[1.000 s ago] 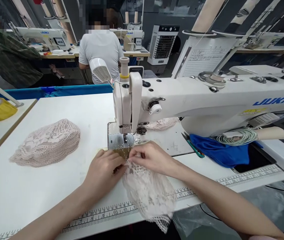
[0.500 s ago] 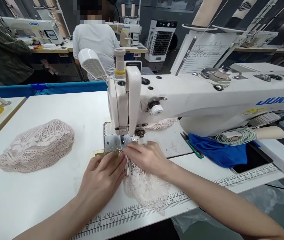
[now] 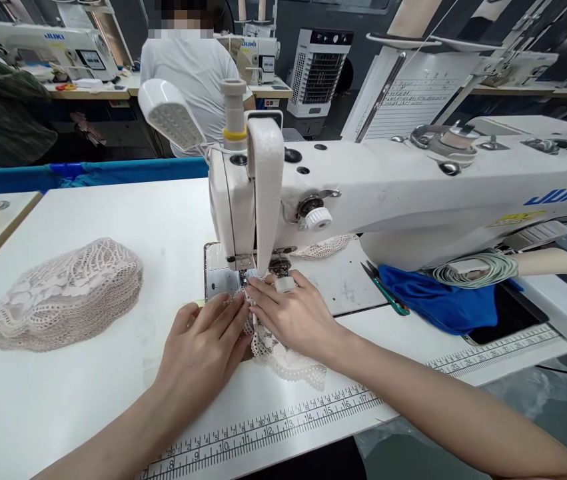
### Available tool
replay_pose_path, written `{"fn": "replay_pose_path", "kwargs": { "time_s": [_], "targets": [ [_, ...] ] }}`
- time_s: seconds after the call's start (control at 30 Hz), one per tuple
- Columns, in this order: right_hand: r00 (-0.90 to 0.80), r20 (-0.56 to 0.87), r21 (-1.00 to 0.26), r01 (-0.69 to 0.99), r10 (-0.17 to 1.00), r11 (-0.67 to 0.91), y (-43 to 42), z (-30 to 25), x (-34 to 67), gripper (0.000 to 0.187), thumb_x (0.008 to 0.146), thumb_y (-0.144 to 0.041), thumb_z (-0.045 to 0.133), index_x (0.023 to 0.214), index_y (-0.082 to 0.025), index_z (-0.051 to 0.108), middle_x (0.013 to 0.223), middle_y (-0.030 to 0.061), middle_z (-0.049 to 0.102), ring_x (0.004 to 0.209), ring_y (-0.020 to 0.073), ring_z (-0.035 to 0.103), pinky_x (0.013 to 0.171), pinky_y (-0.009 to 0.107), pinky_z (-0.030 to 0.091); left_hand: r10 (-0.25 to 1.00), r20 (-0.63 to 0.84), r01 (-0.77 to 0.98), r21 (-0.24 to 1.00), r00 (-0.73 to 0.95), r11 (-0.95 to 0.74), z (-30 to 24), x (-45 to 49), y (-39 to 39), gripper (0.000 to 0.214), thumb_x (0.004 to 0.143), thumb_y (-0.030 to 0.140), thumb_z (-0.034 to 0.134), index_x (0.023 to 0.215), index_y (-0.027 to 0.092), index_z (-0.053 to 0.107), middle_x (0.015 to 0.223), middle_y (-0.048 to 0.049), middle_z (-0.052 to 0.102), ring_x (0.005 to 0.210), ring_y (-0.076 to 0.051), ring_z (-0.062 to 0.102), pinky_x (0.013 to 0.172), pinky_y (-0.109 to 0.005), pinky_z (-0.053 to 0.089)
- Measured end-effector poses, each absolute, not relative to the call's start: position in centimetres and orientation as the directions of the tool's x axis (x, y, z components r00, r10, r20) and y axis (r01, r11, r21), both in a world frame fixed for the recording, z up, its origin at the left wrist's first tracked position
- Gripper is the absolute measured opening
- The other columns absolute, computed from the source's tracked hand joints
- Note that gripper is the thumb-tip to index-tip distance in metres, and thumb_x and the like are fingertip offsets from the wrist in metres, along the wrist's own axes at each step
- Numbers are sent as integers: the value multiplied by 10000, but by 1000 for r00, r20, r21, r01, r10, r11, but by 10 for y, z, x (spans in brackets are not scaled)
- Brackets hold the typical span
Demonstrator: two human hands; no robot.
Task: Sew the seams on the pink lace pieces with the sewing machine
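Observation:
A piece of pale pink lace [image 3: 278,357] lies under the needle area of a white sewing machine [image 3: 363,183], its scalloped edge hanging toward the table front. My left hand [image 3: 208,340] grips the lace at its left side, fingers bunched just in front of the metal needle plate [image 3: 217,283]. From the right, my right hand [image 3: 298,313] holds the same lace, its fingertips close to the presser foot and nearly touching my left fingers. The fingertips partly hide the cloth between them. More lace [image 3: 326,247] shows behind the needle, under the machine arm.
A stack of folded lace [image 3: 68,293] rests on the left of the white table. Right of the needle lie green-handled thread snips [image 3: 386,290], a blue cloth [image 3: 438,300] and a dark phone-like slab [image 3: 518,310]. A ruler strip [image 3: 273,427] runs along the front edge. A person in white [image 3: 188,87] sits beyond.
The lace has moved in toward the needle, so less hangs in front. My right fingers have gone from a pinch to lying more stretched over the lace. The view has shifted slightly.

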State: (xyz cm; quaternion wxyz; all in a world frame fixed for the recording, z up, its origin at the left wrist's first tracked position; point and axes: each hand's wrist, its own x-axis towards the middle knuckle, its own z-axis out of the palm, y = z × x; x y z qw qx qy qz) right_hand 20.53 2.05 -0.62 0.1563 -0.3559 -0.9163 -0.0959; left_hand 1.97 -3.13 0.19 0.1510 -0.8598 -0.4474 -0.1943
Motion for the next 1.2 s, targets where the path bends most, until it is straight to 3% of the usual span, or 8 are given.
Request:
{"fn": "replay_pose_path", "kwargs": {
  "time_s": [0.47,1.2],
  "targets": [
    [-697,348,31,676,627,736,26,-7,206,295,992,-233,439,1147,-131,668,990,111,726,1030,254,589,875,406,377,724,459,837,-82,514,-542,2,22,-27,315,965,245,428,1204,164,617,1227,-25,657,1103,-242,587,798,-403,358],
    [-687,351,26,686,636,727,28,-7,209,286,984,-215,430,1103,-155,683,1072,83,709,1067,246,579,928,411,371,739,442,844,-84,508,-530,1,21,-30,325,949,249,465,1238,174,594,1238,-26,649,1135,-249,581,821,-411,361]
  ]
}}
